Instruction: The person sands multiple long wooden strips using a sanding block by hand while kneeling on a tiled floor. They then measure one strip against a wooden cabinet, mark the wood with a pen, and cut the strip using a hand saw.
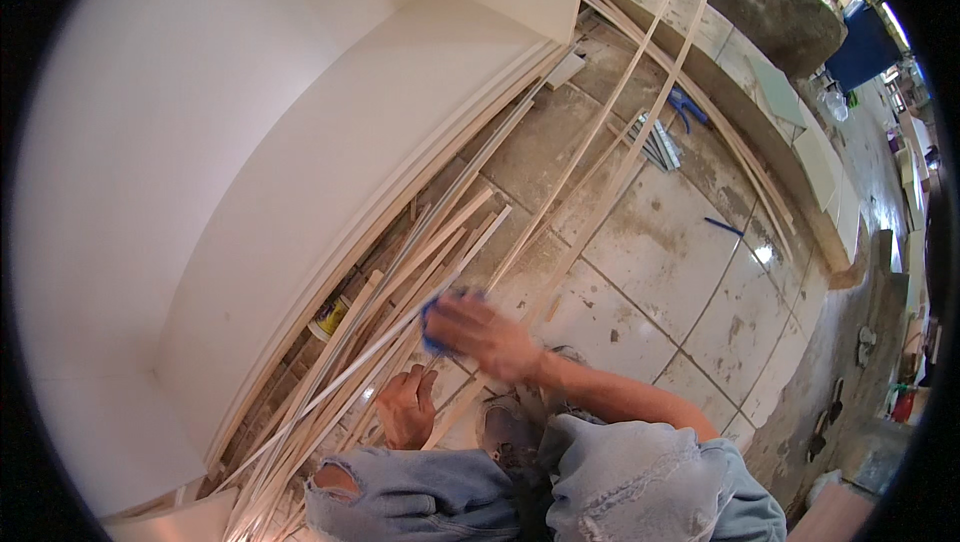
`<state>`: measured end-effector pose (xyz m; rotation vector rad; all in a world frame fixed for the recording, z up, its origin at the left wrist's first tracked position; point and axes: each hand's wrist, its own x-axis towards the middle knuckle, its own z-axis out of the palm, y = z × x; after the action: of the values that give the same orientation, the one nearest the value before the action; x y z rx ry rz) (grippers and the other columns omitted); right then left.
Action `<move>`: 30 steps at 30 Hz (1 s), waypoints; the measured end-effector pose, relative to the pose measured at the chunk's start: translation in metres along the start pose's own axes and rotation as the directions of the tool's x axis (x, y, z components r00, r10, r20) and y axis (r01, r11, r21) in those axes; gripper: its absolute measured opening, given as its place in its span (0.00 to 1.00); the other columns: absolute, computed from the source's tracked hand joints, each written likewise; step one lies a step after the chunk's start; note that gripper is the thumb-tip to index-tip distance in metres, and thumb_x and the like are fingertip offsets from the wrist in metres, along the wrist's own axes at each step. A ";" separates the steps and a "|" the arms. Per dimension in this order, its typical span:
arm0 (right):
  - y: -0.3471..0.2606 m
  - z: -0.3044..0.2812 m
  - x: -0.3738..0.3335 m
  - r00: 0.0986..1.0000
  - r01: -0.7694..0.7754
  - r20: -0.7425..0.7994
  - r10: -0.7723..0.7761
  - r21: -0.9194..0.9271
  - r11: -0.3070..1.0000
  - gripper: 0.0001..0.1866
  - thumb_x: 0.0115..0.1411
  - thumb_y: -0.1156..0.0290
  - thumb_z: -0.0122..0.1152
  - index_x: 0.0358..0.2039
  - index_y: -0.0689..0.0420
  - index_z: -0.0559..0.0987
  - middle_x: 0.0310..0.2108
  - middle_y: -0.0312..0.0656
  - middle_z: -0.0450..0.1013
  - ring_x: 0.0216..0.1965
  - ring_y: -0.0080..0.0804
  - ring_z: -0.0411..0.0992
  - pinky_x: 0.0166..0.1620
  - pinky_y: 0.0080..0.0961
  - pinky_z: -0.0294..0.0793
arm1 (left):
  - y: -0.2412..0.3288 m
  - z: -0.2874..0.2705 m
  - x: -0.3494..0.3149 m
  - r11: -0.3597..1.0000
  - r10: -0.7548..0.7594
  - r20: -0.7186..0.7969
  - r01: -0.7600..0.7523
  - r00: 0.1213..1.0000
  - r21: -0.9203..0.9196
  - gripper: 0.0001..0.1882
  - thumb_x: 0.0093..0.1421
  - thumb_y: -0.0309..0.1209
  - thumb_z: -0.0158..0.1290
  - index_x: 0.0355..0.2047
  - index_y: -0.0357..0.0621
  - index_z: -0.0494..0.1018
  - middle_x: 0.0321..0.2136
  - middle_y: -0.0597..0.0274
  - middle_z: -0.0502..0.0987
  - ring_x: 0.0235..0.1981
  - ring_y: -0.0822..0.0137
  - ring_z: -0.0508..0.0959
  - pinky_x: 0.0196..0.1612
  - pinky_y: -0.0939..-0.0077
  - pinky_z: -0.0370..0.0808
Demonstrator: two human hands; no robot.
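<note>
My right hand is smeared by motion and closed over a blue pad-like thing; its kind is too blurred to tell. Below and to the left, near my knee, my left hand has its fingers curled closed. A long thin wooden strip slants from the far right down to my hands, passing under the right one and lining up with the left fingertips. Beside it lies a second long strip. Left of my hands is a pile of wooden strips, with a white strip across it.
A large white panelled cabinet fills the left side. Blue-handled pliers, short metal pieces and a blue pen-like stick lie on the stained tile floor. A yellow container sits by the pile. A low ledge curves along the right.
</note>
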<state>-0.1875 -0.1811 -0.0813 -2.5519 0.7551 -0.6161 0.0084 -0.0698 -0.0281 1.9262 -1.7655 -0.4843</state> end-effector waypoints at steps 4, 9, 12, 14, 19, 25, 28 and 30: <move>0.071 -0.018 -0.024 0.992 0.079 -0.099 -0.074 0.046 0.996 0.30 0.65 0.67 0.45 0.69 0.52 0.63 0.70 0.41 0.59 0.73 0.34 0.52 0.75 0.38 0.45 | 0.004 0.000 -0.008 0.999 -0.028 0.075 0.030 0.997 -0.036 0.07 0.60 0.28 0.60 0.35 0.37 0.78 0.22 0.46 0.73 0.24 0.46 0.74 0.27 0.58 0.70; 0.236 -0.140 -0.036 0.914 -0.335 -0.347 0.211 -0.351 0.875 0.27 0.61 0.79 0.48 0.62 0.60 0.72 0.63 0.48 0.68 0.68 0.45 0.61 0.71 0.44 0.55 | 0.001 0.005 -0.007 0.998 0.065 0.051 -0.065 0.997 -0.006 0.06 0.61 0.28 0.59 0.36 0.40 0.77 0.20 0.49 0.72 0.23 0.47 0.73 0.25 0.56 0.68; 0.234 -0.153 -0.026 0.877 -0.434 -0.413 0.247 -0.456 0.777 0.28 0.59 0.83 0.44 0.62 0.63 0.71 0.65 0.50 0.66 0.69 0.48 0.58 0.71 0.45 0.54 | 0.001 0.006 -0.006 0.996 0.084 0.030 -0.084 0.996 -0.015 0.06 0.61 0.28 0.59 0.37 0.39 0.77 0.21 0.49 0.72 0.23 0.47 0.74 0.26 0.57 0.69; 0.201 -0.121 -0.010 0.898 -0.366 -0.385 0.213 -0.385 0.847 0.30 0.59 0.79 0.45 0.65 0.59 0.67 0.68 0.48 0.61 0.72 0.45 0.52 0.73 0.45 0.47 | -0.003 0.003 -0.008 0.997 0.061 -0.004 -0.061 0.998 -0.042 0.06 0.61 0.28 0.59 0.37 0.39 0.77 0.21 0.48 0.73 0.24 0.47 0.74 0.26 0.57 0.69; 0.029 -0.029 0.004 0.996 0.078 -0.026 -0.080 -0.066 0.995 0.35 0.58 0.72 0.50 0.69 0.53 0.63 0.71 0.42 0.57 0.74 0.39 0.48 0.75 0.43 0.41 | 0.007 -0.005 0.011 0.997 0.016 0.057 -0.012 0.998 -0.071 0.07 0.61 0.28 0.59 0.36 0.37 0.77 0.23 0.47 0.74 0.26 0.44 0.75 0.28 0.56 0.71; 0.052 -0.039 0.002 0.990 0.141 0.047 -0.134 -0.224 0.964 0.33 0.58 0.69 0.55 0.66 0.51 0.68 0.68 0.38 0.62 0.72 0.35 0.54 0.74 0.42 0.48 | 0.005 -0.008 0.023 0.984 0.028 0.128 -0.005 0.991 -0.176 0.10 0.60 0.28 0.59 0.40 0.35 0.77 0.29 0.44 0.78 0.30 0.43 0.78 0.33 0.58 0.74; 0.097 -0.081 0.007 0.994 0.064 0.108 -0.034 -0.296 0.953 0.29 0.61 0.70 0.53 0.64 0.53 0.69 0.67 0.37 0.64 0.70 0.32 0.57 0.73 0.38 0.53 | -0.012 -0.025 0.016 0.989 -0.010 0.191 0.038 0.982 -0.142 0.12 0.61 0.29 0.59 0.43 0.36 0.78 0.32 0.43 0.80 0.32 0.43 0.79 0.36 0.60 0.75; 0.107 -0.105 0.010 0.997 0.046 0.073 -0.023 -0.321 0.946 0.28 0.61 0.71 0.53 0.63 0.54 0.70 0.66 0.37 0.65 0.69 0.34 0.59 0.72 0.37 0.55 | -0.014 -0.029 0.010 0.964 -0.138 0.251 0.188 0.958 -0.188 0.13 0.62 0.29 0.59 0.44 0.36 0.78 0.32 0.43 0.80 0.31 0.46 0.80 0.37 0.61 0.76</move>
<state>-0.2771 -0.2964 -0.0448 -2.8736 0.8493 -0.4423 0.0377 -0.0759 -0.0115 1.9353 -1.6216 -0.9562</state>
